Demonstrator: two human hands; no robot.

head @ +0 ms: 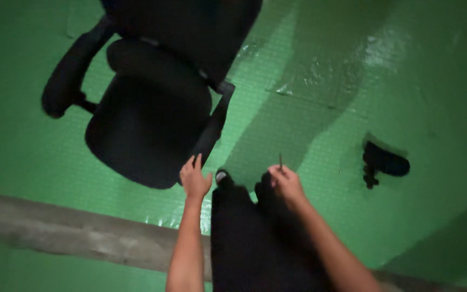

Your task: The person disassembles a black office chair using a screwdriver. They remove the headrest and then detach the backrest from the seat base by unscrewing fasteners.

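Head view: black office chair [147, 119] tilted; left hand [194, 178] spread wide beside armrest; right hand [285, 184] pinching thin tool [280, 161].

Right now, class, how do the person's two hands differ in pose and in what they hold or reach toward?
The left hand is open with fingers spread; the right hand is closed.
The left hand holds nothing; the right hand pinches a thin dark stick-like tool.
The left hand reaches near the black office chair by its armrest; the right hand is clear of the chair.
Both are bare, above the green floor.
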